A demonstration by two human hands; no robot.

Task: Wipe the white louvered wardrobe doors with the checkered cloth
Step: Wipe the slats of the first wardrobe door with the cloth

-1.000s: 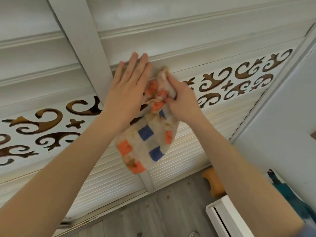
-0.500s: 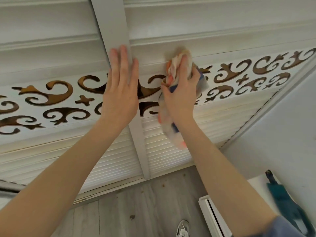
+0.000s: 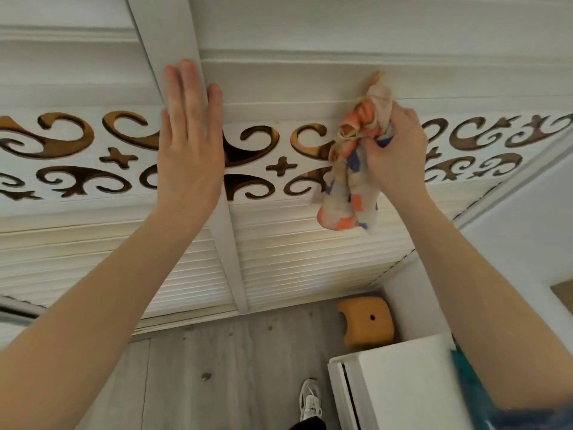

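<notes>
Head view looks down along the white louvered wardrobe doors (image 3: 310, 252), which fill most of the picture. A carved band of brown scrollwork (image 3: 77, 141) runs across them, with plain panels above it and fine slats below. A white upright stile (image 3: 228, 256) divides the two doors. Grey wood-look floor (image 3: 232, 367) lies at the foot of the doors. At the lower right stands a white cabinet (image 3: 403, 383), and just behind it, in the corner by the wall, sits an orange stool (image 3: 367, 321).

Both bare forearms reach up to the doors. The left hand (image 3: 189, 150) lies flat against the stile and the scroll band, fingers straight and close together, holding nothing. The right hand (image 3: 393, 153) is to the right of it, well apart, fingers curled tight round the bunched checkered cloth (image 3: 350, 193). The cloth, beige with orange and blue squares, rests against the right-hand door: its top wad meets the plain panel just above the scroll band, and its loose end hangs over the upper slats.

A white shoe (image 3: 310, 398) shows on the floor near the bottom edge. A blurred teal object (image 3: 468, 386) lies on the cabinet, beside the right forearm.
</notes>
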